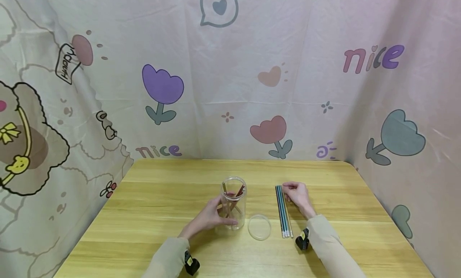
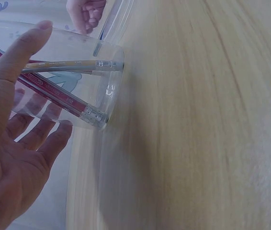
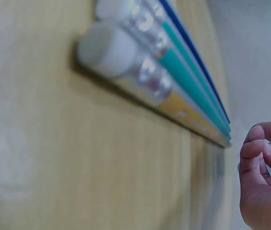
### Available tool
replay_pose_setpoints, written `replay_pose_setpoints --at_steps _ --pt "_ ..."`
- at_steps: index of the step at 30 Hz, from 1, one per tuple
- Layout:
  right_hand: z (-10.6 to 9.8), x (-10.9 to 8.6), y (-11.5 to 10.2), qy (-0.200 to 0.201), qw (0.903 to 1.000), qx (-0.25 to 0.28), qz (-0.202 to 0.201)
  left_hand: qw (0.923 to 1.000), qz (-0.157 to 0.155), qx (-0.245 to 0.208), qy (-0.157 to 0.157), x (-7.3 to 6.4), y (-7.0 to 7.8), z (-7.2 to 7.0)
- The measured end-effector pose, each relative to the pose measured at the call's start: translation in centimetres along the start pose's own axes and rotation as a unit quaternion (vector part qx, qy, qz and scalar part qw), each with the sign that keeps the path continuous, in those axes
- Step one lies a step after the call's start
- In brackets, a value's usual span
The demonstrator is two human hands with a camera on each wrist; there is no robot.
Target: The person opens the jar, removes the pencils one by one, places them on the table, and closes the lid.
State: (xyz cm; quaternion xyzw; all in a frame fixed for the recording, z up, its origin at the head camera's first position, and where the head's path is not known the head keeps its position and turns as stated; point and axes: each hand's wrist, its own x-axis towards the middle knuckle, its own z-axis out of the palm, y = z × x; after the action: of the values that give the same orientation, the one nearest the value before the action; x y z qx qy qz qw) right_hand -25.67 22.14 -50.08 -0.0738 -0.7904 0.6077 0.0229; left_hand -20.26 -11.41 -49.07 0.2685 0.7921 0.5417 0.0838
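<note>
My left hand [image 1: 212,216] grips a clear jar [image 1: 242,214] around its side, thumb at the front and fingers at the far side. Inside lean several pencils, red ones [image 2: 61,94] and a yellow one [image 2: 68,66], eraser ends down. My right hand [image 1: 298,196] is at the far ends of a row of pencils [image 1: 283,214] lying on the table. In the right wrist view, the thumb and fingertips [image 3: 256,134] curl together just past the pencils' far ends, with no pencil between them. The row has green pencils [image 3: 186,76], a dark blue one and a yellow one [image 3: 174,105].
A round clear lid [image 1: 259,227] lies flat between the jar and the pencil row. All stand on a wooden table [image 1: 162,190], with a printed cloth [image 1: 216,69] hanging behind it and at both sides.
</note>
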Motion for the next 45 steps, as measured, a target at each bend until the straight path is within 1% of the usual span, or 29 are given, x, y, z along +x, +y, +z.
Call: replay_pose_setpoints --at_steps 4,12,24,36,45 --pt "0.1 -0.2 -0.6 0.011 0.9999 -0.005 -0.011 1.0000 -0.001 0.000 -0.002 0.0 0.0 0.0" --pt "0.4 -0.5 -2.5 0.012 0.9992 0.009 -0.037 1.0000 0.000 0.000 -0.004 0.0 0.0 0.0" --pt "1.0 -1.3 -4.8 -0.007 0.9960 0.044 -0.077 1.0000 -0.009 0.003 -0.002 0.0 -0.1 0.1" --pt "1.6 -2.5 -7.3 -0.023 0.9921 0.070 -0.102 1.0000 0.002 0.002 -0.003 0.1 -0.1 0.1" --pt "2.3 -3.8 -9.4 -0.048 0.9880 0.083 -0.121 1.0000 0.003 0.005 -0.002 0.1 -0.1 0.1"
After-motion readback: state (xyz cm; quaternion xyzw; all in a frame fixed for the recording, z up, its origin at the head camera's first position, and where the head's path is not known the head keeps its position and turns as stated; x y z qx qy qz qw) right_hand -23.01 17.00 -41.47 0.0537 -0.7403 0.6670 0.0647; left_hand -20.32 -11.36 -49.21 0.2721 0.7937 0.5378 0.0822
